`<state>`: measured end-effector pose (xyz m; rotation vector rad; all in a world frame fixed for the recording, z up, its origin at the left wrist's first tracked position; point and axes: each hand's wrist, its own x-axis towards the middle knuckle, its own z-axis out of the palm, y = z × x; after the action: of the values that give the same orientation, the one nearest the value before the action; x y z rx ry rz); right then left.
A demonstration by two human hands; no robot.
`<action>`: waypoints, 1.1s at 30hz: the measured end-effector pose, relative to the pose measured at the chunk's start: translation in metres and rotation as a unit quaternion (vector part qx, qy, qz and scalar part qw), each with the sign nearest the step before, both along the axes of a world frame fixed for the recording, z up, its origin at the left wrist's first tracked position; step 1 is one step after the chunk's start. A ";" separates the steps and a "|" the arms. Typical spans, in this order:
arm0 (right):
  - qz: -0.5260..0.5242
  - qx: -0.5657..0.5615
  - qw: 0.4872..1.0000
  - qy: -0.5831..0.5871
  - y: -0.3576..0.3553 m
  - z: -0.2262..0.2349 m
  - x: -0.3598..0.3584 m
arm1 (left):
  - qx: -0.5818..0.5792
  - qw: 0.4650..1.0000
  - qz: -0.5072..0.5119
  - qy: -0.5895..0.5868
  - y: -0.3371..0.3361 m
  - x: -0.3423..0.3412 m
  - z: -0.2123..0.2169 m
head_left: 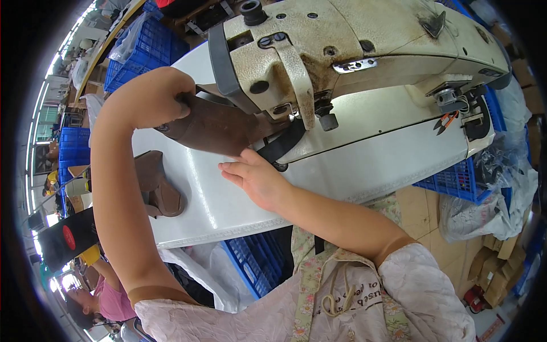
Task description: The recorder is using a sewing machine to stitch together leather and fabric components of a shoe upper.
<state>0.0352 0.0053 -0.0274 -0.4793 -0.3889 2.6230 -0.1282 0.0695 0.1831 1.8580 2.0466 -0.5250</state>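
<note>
A brown leather piece, shaped like a shoe upper [219, 125], lies under the head of a cream sewing machine [285, 74]. My left hand [154, 100] is closed on its far left end, with the wrist bent and the fingertips partly hidden. Against the leather's near edge, my right hand [259, 179] rests its fingertips, its fingers stretched and apart. The leather's right end runs in by the needle area, where the machine's parts hide it. A black curved strip [285, 142] sits just right of it. Another brown leather piece [159, 185] lies on the white table, left of my right hand.
The white machine table [342, 176] ends at a front edge close to my body. Small orange-handled snips [446, 122] lie at the machine's right end. Blue crates [256, 262] stand below and around the table. A person in pink [114, 299] sits at lower left.
</note>
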 end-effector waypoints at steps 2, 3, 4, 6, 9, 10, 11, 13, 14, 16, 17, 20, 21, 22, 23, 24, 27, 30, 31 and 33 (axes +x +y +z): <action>0.026 0.044 0.997 -0.058 0.000 -0.009 -0.001 | 0.022 1.000 -0.016 -0.014 0.002 0.000 -0.002; 0.051 0.087 0.988 -0.118 -0.001 -0.012 -0.001 | 0.043 0.998 -0.032 -0.029 0.003 0.000 -0.005; 0.050 0.087 0.988 -0.117 -0.003 -0.014 0.001 | 0.043 0.998 -0.033 -0.028 0.001 0.002 -0.008; 0.038 -0.024 0.994 -0.096 -0.002 0.000 0.007 | 0.134 0.989 -0.044 -0.048 -0.011 0.015 -0.017; 0.083 0.005 0.990 -0.118 -0.001 -0.004 0.013 | 0.191 0.970 -0.145 0.047 -0.031 0.024 -0.040; 0.083 -0.003 0.988 -0.130 0.002 -0.009 0.013 | 0.183 0.966 -0.162 0.084 -0.036 0.030 -0.048; 0.085 -0.004 0.988 -0.125 -0.001 -0.009 0.012 | 0.212 0.942 -0.231 0.123 -0.049 0.029 -0.055; 0.079 0.012 0.988 -0.135 0.000 -0.013 0.011 | 0.259 0.874 -0.380 0.159 -0.066 0.037 -0.072; 0.080 0.012 0.988 -0.133 -0.003 -0.013 0.009 | 0.216 0.893 -0.377 0.113 -0.080 0.035 -0.086; 0.059 0.016 0.992 -0.113 -0.004 -0.014 0.008 | 0.124 0.943 -0.306 0.053 -0.099 0.047 -0.100; 0.061 0.016 0.992 -0.114 -0.006 -0.013 0.009 | 0.123 0.943 -0.304 0.053 -0.105 0.046 -0.107; 0.077 0.036 0.988 -0.129 -0.005 -0.011 0.009 | 0.204 0.934 -0.281 0.088 -0.112 0.037 -0.133; 0.063 0.015 0.991 -0.119 -0.007 -0.015 0.010 | 0.204 0.933 -0.282 0.087 -0.111 0.036 -0.137; 0.048 -0.006 0.993 -0.110 -0.009 -0.018 0.011 | 0.208 0.929 -0.293 0.090 -0.108 0.036 -0.141; 0.046 -0.006 0.993 -0.111 -0.012 -0.023 0.015 | 0.211 0.925 -0.304 0.092 -0.106 0.036 -0.144; 0.063 0.097 0.984 -0.137 -0.015 -0.028 0.024 | 0.211 0.924 -0.305 0.090 -0.105 0.038 -0.143; 0.100 0.385 0.889 -0.229 0.008 0.015 0.074 | 0.181 0.933 -0.301 0.085 -0.104 0.041 -0.142; 0.005 0.698 0.628 -0.343 0.037 0.023 0.099 | 0.185 0.932 -0.302 0.078 -0.108 0.041 -0.147; -0.112 0.800 0.451 -0.380 0.044 0.018 0.102 | 0.183 0.933 -0.301 0.077 -0.106 0.045 -0.145; -0.097 0.807 0.436 -0.387 0.050 0.007 0.107 | 0.184 0.931 -0.306 0.073 -0.102 0.049 -0.146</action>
<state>0.1417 0.0552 -0.0205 -0.7473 -2.4107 0.5689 -0.0789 -0.0323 0.0376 2.7862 1.7004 -0.4523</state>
